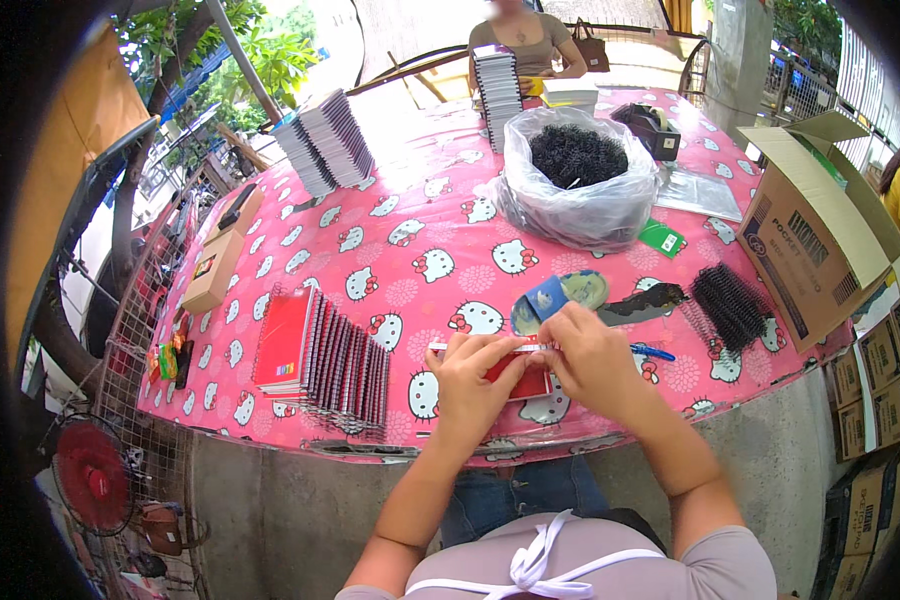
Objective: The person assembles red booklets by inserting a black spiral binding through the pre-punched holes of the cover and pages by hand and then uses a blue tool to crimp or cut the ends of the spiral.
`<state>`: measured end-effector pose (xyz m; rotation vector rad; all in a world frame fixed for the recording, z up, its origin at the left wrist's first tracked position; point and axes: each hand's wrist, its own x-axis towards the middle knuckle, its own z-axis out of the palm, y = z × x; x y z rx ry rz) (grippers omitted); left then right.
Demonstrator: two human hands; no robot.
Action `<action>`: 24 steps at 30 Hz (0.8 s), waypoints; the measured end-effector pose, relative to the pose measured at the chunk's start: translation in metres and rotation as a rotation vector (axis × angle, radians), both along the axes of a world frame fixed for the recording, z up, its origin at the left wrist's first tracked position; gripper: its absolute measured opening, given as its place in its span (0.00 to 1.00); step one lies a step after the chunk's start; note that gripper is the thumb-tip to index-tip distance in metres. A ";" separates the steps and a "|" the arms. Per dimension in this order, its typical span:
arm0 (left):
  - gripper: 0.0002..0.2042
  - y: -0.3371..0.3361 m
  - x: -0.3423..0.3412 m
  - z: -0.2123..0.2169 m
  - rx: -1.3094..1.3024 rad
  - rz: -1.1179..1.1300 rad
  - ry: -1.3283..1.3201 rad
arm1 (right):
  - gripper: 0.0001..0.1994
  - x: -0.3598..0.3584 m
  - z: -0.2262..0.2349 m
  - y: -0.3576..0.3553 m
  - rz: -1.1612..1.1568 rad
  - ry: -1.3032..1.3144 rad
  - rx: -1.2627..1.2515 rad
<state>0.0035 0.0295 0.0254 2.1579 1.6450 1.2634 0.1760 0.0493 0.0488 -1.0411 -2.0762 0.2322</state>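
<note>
l hand (473,376) & r hand (580,347) grip red notebook (533,385) mid-frame, prob. part-bound; bound notebooks (342,366) lower left look done, coils (734,306) mid-right unused.

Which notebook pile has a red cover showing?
The near pile, left of the left hand: its end cover is red. The back-left pile and far pile show mostly white pages.

Large open brown cardboard box (802,265), right of the frame: dark capitals, a round emblem and a striped block printed on its side.
Stacked brown cardboard boxes (863,515), lower right: dark capitals on their faces.
Flat green card (658,237), right of centre: white patch, print too small to read.
Red-covered spiral notebooks (320,362), left of centre: small multicoloured label, unreadable.
</note>
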 end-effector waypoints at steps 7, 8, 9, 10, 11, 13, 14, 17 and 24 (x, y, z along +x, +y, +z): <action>0.11 0.000 0.002 0.002 0.053 0.023 0.037 | 0.07 -0.005 0.000 0.000 0.026 -0.037 0.079; 0.11 0.000 0.001 0.003 0.051 0.024 0.037 | 0.06 -0.007 -0.003 0.000 0.024 -0.030 0.109; 0.11 0.000 0.001 0.003 0.048 0.026 0.037 | 0.06 -0.009 -0.006 0.000 0.005 -0.038 0.094; 0.11 -0.001 0.001 0.003 0.046 0.028 0.037 | 0.05 -0.010 -0.009 0.000 -0.012 -0.047 0.078; 0.10 -0.002 -0.001 0.003 0.043 0.017 0.036 | 0.05 -0.012 -0.010 0.001 -0.028 -0.055 0.063; 0.10 -0.004 -0.004 0.005 0.038 -0.002 0.033 | 0.05 -0.008 -0.008 0.008 0.065 -0.095 -0.092; 0.09 -0.005 -0.007 0.006 0.030 -0.008 0.022 | 0.06 -0.004 -0.006 0.015 0.118 -0.112 -0.169; 0.08 -0.006 -0.001 0.001 0.001 -0.066 -0.018 | 0.10 0.058 -0.023 0.103 -0.251 -0.280 -0.211; 0.13 0.004 -0.006 0.004 0.107 -0.040 -0.043 | 0.22 0.056 -0.081 0.114 -0.124 -0.428 -0.356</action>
